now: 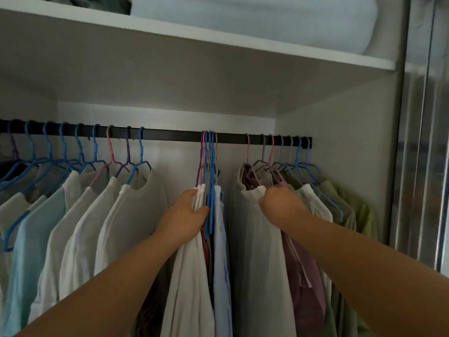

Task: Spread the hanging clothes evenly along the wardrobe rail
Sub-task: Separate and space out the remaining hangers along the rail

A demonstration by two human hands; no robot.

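Note:
A black rail (170, 135) runs across the wardrobe. Clothes hang from it on blue, pink and purple hangers in three groups. The left group (80, 215) of white and pale blue tops is spaced out. A tight middle bunch (218, 239) hangs pressed together, and my left hand (187, 212) grips its white garments and hangers just below the shoulders. To the right, a group (315, 210) of white, mauve and green tops hangs close together. My right hand (279, 205) clutches the collar of its leftmost white top (257, 251). Bare rail shows on both sides of the middle bunch.
A white shelf (218, 45) lies above the rail with folded pale bedding (267, 18) on it. The wardrobe's right side wall (340, 142) ends the rail, and a mirrored sliding door (422, 142) stands further right.

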